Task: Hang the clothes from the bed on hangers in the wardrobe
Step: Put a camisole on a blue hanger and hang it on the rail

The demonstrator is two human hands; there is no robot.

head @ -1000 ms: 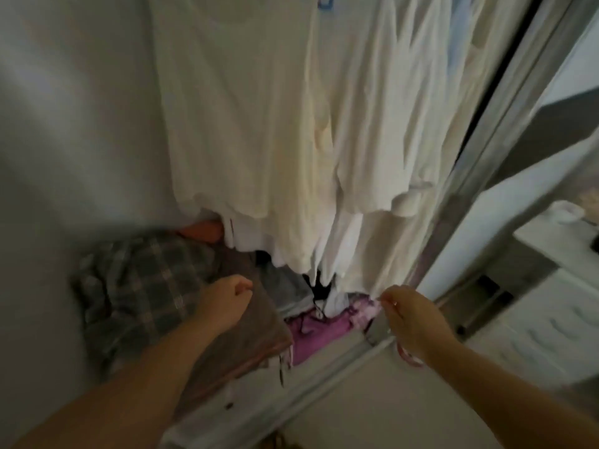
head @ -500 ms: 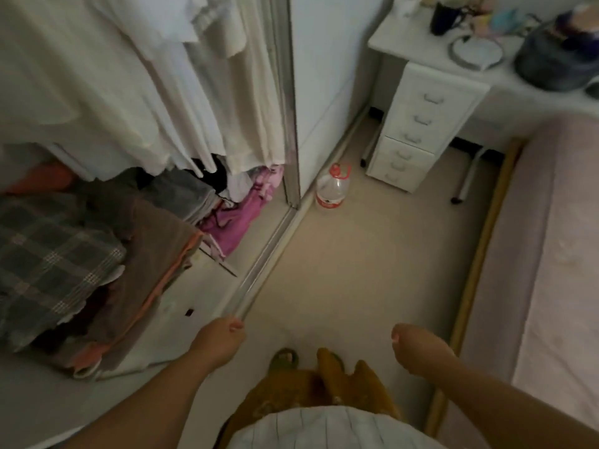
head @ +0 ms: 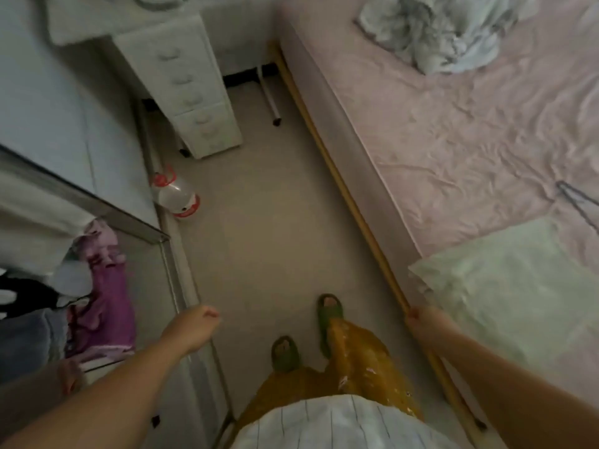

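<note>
Both arms reach forward and down, bare to the edge of view and well apart from each other. The left forearm runs up from the lower left corner to the left hand, which hangs idle with its fingers loosely curled inward and nothing held in them. The right forearm comes in from the lower right, and the right hand shows only its back, with the fingers folded down out of sight.

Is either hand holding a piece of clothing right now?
No, the left hand and the right hand both hang empty with loosely curled fingers.
</note>
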